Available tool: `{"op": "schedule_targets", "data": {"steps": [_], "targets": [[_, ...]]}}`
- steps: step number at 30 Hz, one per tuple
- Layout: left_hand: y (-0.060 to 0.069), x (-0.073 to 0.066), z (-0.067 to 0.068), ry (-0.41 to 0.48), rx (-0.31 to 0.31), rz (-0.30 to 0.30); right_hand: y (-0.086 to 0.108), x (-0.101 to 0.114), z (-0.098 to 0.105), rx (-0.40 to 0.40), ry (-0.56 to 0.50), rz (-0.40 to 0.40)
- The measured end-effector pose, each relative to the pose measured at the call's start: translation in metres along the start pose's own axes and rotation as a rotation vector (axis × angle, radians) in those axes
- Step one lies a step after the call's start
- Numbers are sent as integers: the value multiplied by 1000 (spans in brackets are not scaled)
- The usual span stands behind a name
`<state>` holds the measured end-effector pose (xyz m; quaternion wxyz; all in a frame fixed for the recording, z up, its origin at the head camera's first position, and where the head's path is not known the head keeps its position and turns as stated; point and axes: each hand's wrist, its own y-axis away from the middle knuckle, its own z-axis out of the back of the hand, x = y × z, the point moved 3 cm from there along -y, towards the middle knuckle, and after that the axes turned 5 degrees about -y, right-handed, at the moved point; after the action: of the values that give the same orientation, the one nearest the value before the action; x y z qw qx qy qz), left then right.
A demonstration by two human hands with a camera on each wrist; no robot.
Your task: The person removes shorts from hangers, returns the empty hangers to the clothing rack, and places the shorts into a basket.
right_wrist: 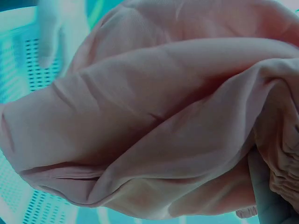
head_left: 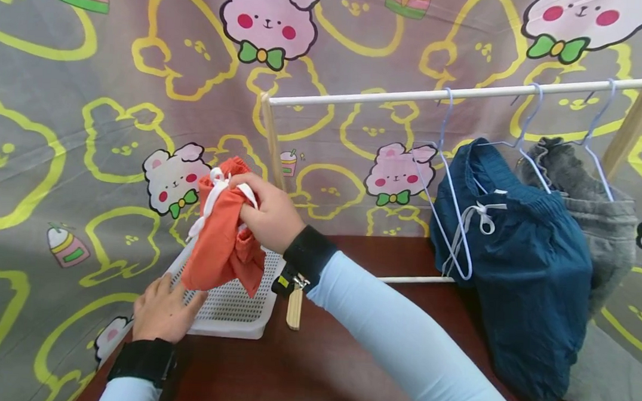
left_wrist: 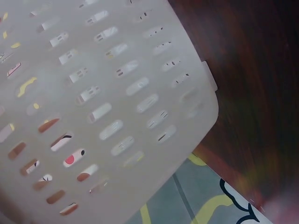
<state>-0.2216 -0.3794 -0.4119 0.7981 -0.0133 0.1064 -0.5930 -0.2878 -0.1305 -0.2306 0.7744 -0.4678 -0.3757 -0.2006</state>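
My right hand [head_left: 272,213] grips a pair of orange shorts [head_left: 213,252] with a white drawstring [head_left: 211,199] by the gathered waistband. The shorts hang bunched above a white perforated plastic basket [head_left: 248,329], hiding part of it. In the right wrist view the orange cloth [right_wrist: 140,112] fills most of the picture. My left hand [head_left: 164,310] rests at the basket's near left side, thumb spread from the other fingers. The left wrist view shows the slotted basket wall [left_wrist: 117,93] up close.
At the right stands a rack with a white rail [head_left: 358,98] and wooden posts. Blue shorts [head_left: 533,263] and grey trousers [head_left: 610,231] hang there, beside a bare lilac hanger [head_left: 466,255]. A wooden rack foot [head_left: 294,312] lies on the brown table [head_left: 335,368], near the basket. A patterned curtain hangs behind.
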Motion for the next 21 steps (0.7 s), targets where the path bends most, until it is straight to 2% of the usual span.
{"op": "schedule_targets", "data": {"steps": [7,14,21], "targets": [[2,-1,-4,-4,17,28,10,-38,-19,13,105,-75],[0,-3,-2,-19,-22,17,23,-78,-33,23,119,-127],[-1,-1,-2,-15,-9,23,39,-107,-50,41,105,-162]]}}
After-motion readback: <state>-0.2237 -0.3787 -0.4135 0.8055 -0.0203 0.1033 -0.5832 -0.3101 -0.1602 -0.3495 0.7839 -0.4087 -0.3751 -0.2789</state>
